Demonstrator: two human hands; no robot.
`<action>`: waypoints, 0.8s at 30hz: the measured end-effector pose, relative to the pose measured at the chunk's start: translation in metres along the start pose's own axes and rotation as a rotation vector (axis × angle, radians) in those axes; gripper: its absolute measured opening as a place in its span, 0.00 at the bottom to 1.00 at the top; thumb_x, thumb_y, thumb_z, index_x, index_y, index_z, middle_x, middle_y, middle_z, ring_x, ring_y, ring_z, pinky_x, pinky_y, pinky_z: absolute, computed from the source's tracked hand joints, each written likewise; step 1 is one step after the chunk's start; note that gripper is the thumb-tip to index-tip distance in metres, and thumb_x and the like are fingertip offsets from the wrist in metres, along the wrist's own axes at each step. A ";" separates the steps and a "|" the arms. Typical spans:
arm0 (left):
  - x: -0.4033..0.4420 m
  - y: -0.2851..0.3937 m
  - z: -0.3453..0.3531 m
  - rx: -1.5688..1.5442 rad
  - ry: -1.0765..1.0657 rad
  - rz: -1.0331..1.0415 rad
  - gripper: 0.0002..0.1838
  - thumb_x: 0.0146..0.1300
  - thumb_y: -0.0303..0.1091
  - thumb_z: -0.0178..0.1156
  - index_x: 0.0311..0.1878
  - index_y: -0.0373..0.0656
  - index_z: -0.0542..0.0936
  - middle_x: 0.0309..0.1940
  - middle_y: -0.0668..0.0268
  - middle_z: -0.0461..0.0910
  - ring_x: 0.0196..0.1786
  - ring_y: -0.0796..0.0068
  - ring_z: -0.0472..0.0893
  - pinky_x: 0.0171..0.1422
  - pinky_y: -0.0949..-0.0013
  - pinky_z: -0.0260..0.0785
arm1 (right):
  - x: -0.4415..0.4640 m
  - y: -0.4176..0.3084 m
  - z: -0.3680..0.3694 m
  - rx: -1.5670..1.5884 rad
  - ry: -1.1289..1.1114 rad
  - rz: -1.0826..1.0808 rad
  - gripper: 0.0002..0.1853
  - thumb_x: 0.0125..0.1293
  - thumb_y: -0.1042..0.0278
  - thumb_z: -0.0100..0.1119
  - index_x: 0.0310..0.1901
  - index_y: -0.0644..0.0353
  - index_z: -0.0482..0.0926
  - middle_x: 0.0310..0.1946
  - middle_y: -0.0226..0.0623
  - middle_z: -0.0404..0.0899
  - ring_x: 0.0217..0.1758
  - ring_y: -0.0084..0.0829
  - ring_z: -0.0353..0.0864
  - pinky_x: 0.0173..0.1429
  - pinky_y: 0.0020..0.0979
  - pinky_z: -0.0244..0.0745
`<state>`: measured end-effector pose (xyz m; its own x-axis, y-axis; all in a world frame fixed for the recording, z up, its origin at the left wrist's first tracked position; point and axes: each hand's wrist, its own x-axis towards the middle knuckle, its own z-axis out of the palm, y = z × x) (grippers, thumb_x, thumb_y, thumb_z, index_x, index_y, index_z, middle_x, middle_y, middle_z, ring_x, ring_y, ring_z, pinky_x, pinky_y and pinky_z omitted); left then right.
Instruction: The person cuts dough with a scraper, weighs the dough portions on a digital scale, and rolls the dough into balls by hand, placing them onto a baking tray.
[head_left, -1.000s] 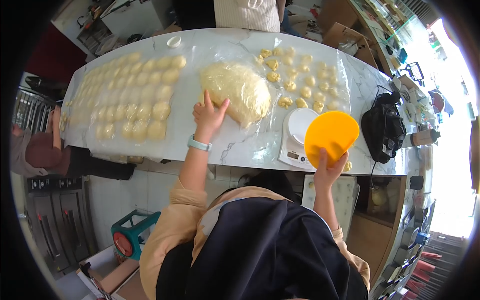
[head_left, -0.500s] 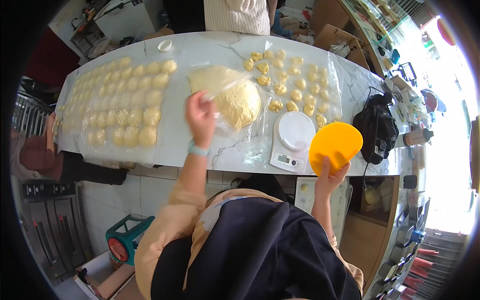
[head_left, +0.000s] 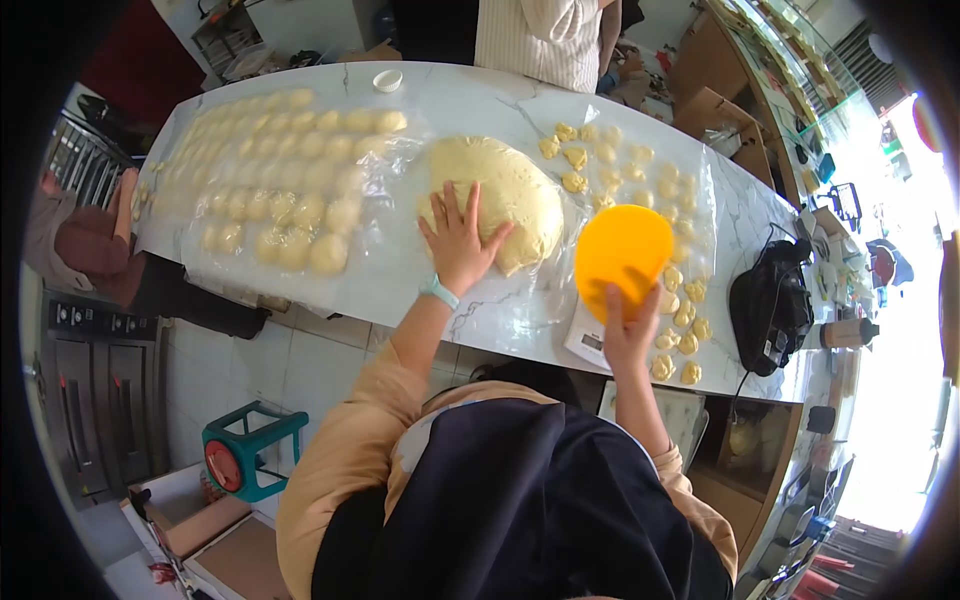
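Note:
My left hand [head_left: 462,240] lies with fingers spread on the lower left part of a large mound of dough [head_left: 510,195]. The dough's top surface is uncovered, with clear plastic around its base. My right hand [head_left: 628,325] grips a round-edged yellow scraper [head_left: 622,255], raised above the white scale [head_left: 588,340] and hiding most of it. Small dough pieces [head_left: 686,315] lie to the right of the scale, and others spread behind it, partly under plastic.
Rows of dough balls [head_left: 285,210] under plastic fill the table's left side. A small white cup [head_left: 388,80] stands at the back edge. A black bag [head_left: 772,308] sits at the right. People stand at the far side and far left.
The plastic has come off the dough's top, and my left hand now rests on the dough. My right hand has moved the scraper up and left over the scale. The view has shifted.

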<state>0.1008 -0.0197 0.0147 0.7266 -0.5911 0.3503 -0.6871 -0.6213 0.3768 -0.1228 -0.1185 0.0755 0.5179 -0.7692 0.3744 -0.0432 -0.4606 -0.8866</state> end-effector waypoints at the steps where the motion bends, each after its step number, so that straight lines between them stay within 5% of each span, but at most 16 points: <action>1: 0.017 -0.008 0.010 0.050 -0.048 -0.075 0.38 0.66 0.66 0.46 0.75 0.60 0.58 0.76 0.51 0.46 0.77 0.40 0.46 0.76 0.40 0.38 | 0.003 -0.003 0.008 -0.049 -0.067 0.000 0.18 0.71 0.70 0.54 0.59 0.63 0.64 0.49 0.39 0.77 0.50 0.29 0.78 0.52 0.28 0.73; 4: 0.084 -0.046 0.028 -0.123 -0.036 -0.197 0.38 0.65 0.69 0.43 0.75 0.64 0.57 0.78 0.55 0.45 0.78 0.43 0.45 0.77 0.41 0.37 | 0.017 -0.017 0.024 -0.154 -0.192 -0.037 0.19 0.72 0.67 0.52 0.58 0.66 0.62 0.46 0.51 0.80 0.46 0.42 0.83 0.48 0.35 0.76; 6: 0.123 -0.084 0.024 -0.313 -0.302 -0.264 0.35 0.68 0.66 0.41 0.74 0.63 0.59 0.76 0.57 0.51 0.78 0.49 0.49 0.78 0.43 0.37 | 0.026 -0.010 0.032 -0.171 -0.230 -0.024 0.19 0.72 0.66 0.52 0.58 0.66 0.62 0.45 0.54 0.80 0.46 0.48 0.83 0.47 0.37 0.76; 10: 0.135 -0.154 0.045 -0.145 -0.245 -0.106 0.32 0.72 0.61 0.36 0.73 0.55 0.62 0.73 0.55 0.58 0.77 0.54 0.54 0.78 0.46 0.39 | 0.042 -0.011 0.046 -0.180 -0.338 -0.061 0.22 0.71 0.70 0.50 0.62 0.65 0.58 0.44 0.57 0.79 0.43 0.58 0.81 0.44 0.44 0.76; 12: 0.117 -0.154 0.048 -0.242 -0.226 -0.114 0.32 0.74 0.58 0.35 0.71 0.49 0.64 0.72 0.54 0.60 0.76 0.54 0.56 0.78 0.48 0.41 | 0.048 -0.010 0.053 -0.176 -0.349 -0.031 0.21 0.71 0.71 0.49 0.62 0.65 0.59 0.46 0.56 0.79 0.45 0.58 0.80 0.46 0.46 0.76; 15: 0.052 -0.113 0.021 -0.788 -0.163 -0.222 0.33 0.73 0.54 0.43 0.70 0.38 0.63 0.67 0.41 0.63 0.71 0.44 0.61 0.75 0.51 0.50 | 0.054 -0.009 0.073 -0.148 -0.295 -0.082 0.19 0.68 0.75 0.49 0.60 0.64 0.65 0.48 0.52 0.79 0.49 0.54 0.79 0.51 0.45 0.74; 17: 0.004 -0.091 0.015 -0.326 0.013 -0.009 0.35 0.70 0.52 0.50 0.69 0.32 0.61 0.65 0.39 0.65 0.70 0.44 0.63 0.73 0.52 0.55 | 0.064 -0.018 0.090 -0.220 -0.278 -0.240 0.20 0.62 0.79 0.52 0.57 0.61 0.71 0.50 0.46 0.80 0.52 0.49 0.78 0.56 0.43 0.71; 19: -0.034 -0.079 0.001 -0.180 0.020 -0.001 0.38 0.67 0.52 0.55 0.67 0.27 0.61 0.66 0.42 0.65 0.70 0.46 0.63 0.73 0.51 0.55 | 0.077 -0.026 0.117 -0.369 -0.239 -0.528 0.25 0.51 0.78 0.56 0.54 0.50 0.79 0.53 0.34 0.80 0.55 0.40 0.76 0.63 0.39 0.65; 21: -0.058 -0.075 -0.011 0.116 0.001 -0.003 0.41 0.64 0.53 0.59 0.69 0.29 0.60 0.67 0.45 0.65 0.70 0.48 0.64 0.73 0.49 0.54 | 0.082 -0.019 0.154 -0.527 -0.333 -0.619 0.29 0.56 0.70 0.56 0.62 0.45 0.73 0.63 0.33 0.71 0.64 0.37 0.69 0.69 0.51 0.55; 24: -0.069 -0.083 -0.012 0.066 0.032 -0.015 0.44 0.62 0.54 0.62 0.69 0.29 0.58 0.68 0.46 0.64 0.71 0.50 0.63 0.74 0.48 0.51 | 0.070 0.015 0.190 -0.695 -0.670 -0.578 0.23 0.61 0.68 0.54 0.60 0.50 0.75 0.67 0.36 0.66 0.72 0.37 0.60 0.76 0.51 0.46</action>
<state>0.1080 0.0788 -0.0305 0.7360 -0.5652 0.3726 -0.6740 -0.6633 0.3252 0.0746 -0.0947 0.0371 0.9599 -0.0633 0.2732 -0.0062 -0.9788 -0.2047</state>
